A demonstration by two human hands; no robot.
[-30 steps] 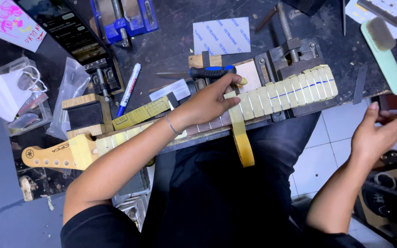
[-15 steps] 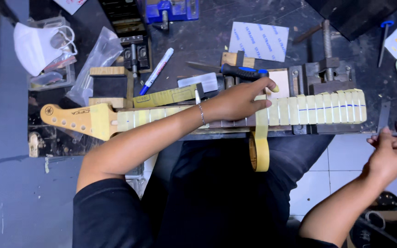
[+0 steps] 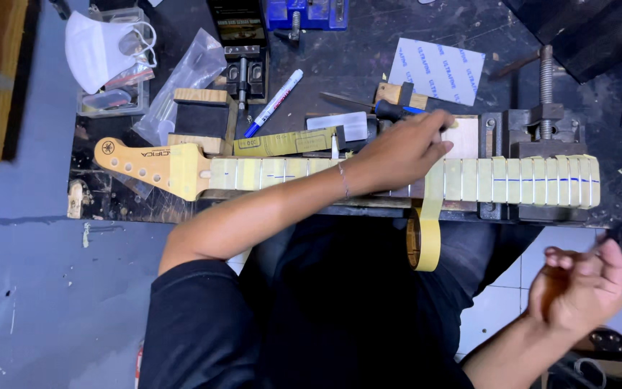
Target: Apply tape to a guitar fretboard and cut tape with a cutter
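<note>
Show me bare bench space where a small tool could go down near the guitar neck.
Barest patch: dark bench top between the blue-capped marker and the sheet of sandpaper. Another lies between that sheet and the clamp screw. It is crowded left of the marker, around the plastic bag, and under the left hand on the guitar neck.

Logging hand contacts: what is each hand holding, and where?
Left hand presses down on the guitar neck mid-fretboard, by the hanging tape roll. Right hand is curled off the bench; anything in it cannot be told.

Glossy wooden guitar neck (image 3: 181,169), matt paper tape roll (image 3: 424,241), rough dark workbench (image 3: 354,54)
</note>
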